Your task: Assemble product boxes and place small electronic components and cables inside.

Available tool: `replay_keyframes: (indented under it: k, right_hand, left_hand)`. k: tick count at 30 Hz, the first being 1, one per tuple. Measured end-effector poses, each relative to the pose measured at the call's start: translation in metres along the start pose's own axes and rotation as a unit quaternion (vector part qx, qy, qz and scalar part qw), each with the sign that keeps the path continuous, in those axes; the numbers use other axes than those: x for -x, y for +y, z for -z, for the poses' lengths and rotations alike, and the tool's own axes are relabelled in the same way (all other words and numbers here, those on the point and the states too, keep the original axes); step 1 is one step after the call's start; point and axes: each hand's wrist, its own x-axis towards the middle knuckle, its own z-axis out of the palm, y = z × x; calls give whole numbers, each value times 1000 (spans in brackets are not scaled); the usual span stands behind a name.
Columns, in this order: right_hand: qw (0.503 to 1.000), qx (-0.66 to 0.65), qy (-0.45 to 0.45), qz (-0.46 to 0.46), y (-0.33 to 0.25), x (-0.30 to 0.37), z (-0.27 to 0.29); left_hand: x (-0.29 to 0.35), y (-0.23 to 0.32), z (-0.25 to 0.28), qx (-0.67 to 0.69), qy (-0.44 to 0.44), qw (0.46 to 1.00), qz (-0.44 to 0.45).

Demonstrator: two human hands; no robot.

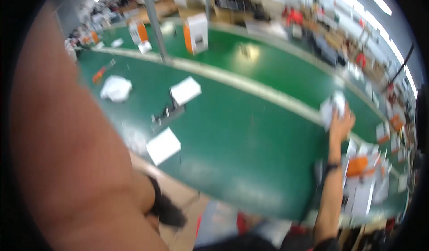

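My right arm reaches out over the green table, and my right hand [342,121] is closed on a white, crumpled-looking packet [329,110]. Motion blur hides what the packet contains. At the left, my bare left arm [80,152] rises very large and blurred close to the camera; its hand does not show. On the table between the arms lie a white box [186,90], another white box [164,146] and a dark, narrow part [167,117]. Farther left are a white plastic bag [116,88] and an orange-handled tool [98,75].
A pale raised strip [232,80] runs across the green table [241,152]. Beyond it stands an orange-and-white box [196,34] near a grey post [154,23]. Orange and white cartons and papers [362,175] crowd the right side by my forearm.
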Motion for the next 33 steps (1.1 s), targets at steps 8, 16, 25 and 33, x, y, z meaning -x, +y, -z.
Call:
replay_keyframes:
  k: [8, 16, 25, 33]
  right_hand:
    - [981, 133, -29, -136, 76, -109, -89]
    - [926, -316, -69, 197, -286, -20, -167]
    - [890, -389, -235, 27, -532, 41, -294]
    - [854, -437, -271, 84, -482, 36, -252]
  left_hand:
    - [62, -42, 10, -29, 92, 995, -1]
    - [0, -86, 23, -181, 147, 971, -45]
    - [123, -100, 52, -277, -112, 931, 209]
    - [149, -97, 63, -337, -182, 920, 89]
